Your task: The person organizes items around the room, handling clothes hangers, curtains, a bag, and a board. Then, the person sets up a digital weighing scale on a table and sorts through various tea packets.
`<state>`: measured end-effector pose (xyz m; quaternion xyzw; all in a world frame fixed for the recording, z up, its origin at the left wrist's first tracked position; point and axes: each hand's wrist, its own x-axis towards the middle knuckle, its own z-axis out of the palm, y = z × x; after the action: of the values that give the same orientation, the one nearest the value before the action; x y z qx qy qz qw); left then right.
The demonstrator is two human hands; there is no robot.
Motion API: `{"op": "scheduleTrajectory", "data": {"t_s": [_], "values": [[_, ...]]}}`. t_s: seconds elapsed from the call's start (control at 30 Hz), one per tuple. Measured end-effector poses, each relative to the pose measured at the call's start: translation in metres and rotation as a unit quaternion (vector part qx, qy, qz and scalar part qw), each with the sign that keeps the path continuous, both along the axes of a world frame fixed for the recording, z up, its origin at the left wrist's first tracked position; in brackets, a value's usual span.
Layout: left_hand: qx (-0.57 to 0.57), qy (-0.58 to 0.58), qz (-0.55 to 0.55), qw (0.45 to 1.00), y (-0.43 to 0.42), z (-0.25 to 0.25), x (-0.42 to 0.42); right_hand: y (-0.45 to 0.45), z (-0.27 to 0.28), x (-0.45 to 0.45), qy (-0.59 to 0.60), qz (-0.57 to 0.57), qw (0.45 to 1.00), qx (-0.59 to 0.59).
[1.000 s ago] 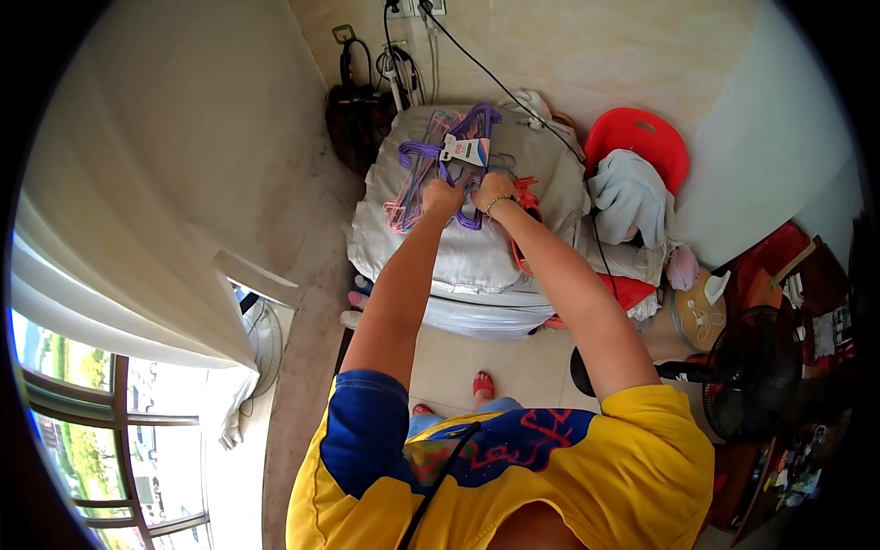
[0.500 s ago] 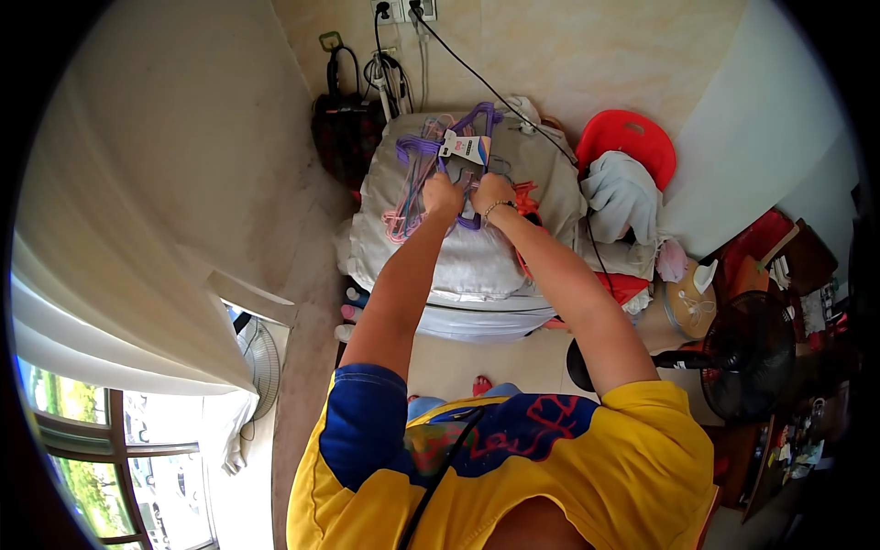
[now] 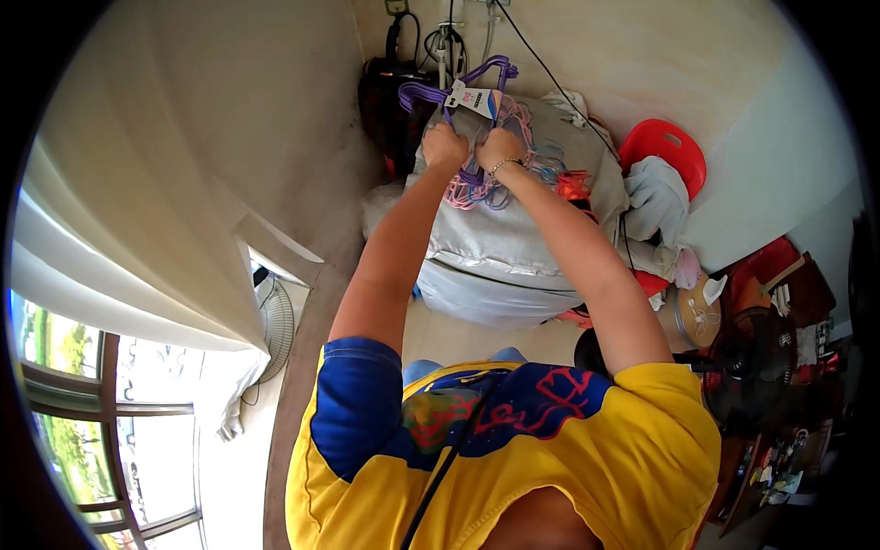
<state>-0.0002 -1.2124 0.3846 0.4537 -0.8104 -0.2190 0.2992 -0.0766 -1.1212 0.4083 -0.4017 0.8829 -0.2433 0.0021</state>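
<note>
My left hand (image 3: 444,147) is closed on the left side of a bundle of purple hangers (image 3: 423,93). My right hand (image 3: 500,151) is closed on the bundle's right side. A white label card (image 3: 473,99) spans the purple hangers above both hands. Beneath them, a tangle of pink and blue hangers (image 3: 463,192) lies on the grey cloth-covered pile (image 3: 495,240). An orange-red item (image 3: 575,185) rests on the pile to the right of my right hand.
Behind stand a dark bag (image 3: 390,110) and hanging cables. To the right are a red chair (image 3: 669,156) with light cloth on it, a round stool (image 3: 694,316) and a black fan (image 3: 747,357). A curtain (image 3: 128,238) and a white fan (image 3: 275,328) are at left.
The view has shifted. Both hands have moved up and away with the purple hangers, which now stand apart from the pink and blue ones. Those lie farther right on the pile.
</note>
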Motion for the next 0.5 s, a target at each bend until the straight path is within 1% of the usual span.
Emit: {"op": "scheduleTrajectory", "data": {"t_s": [0.07,0.2,0.3,0.37,0.4,0.5], "values": [[-0.012,0.015,0.009,1.0,-0.02,-0.003,0.032,-0.023,-0.006,0.025,0.009,0.018,1.0,0.003],[-0.02,0.001,0.033,0.999,-0.06,-0.019,0.097,-0.067,-0.025,0.083,-0.016,0.049,0.999,-0.009],[-0.003,-0.045,0.048,0.998,-0.087,-0.038,0.14,-0.098,-0.044,0.12,-0.013,0.073,0.997,-0.007],[0.008,-0.048,0.055,0.997,-0.099,-0.051,0.165,-0.112,-0.058,0.145,-0.037,0.077,0.996,-0.011],[0.007,-0.061,0.042,0.997,-0.109,-0.062,0.175,-0.117,-0.059,0.157,-0.037,0.077,0.996,0.031],[0.009,-0.086,0.029,0.996,-0.118,-0.079,0.196,-0.138,-0.089,0.172,-0.079,0.074,0.993,0.047]]}}
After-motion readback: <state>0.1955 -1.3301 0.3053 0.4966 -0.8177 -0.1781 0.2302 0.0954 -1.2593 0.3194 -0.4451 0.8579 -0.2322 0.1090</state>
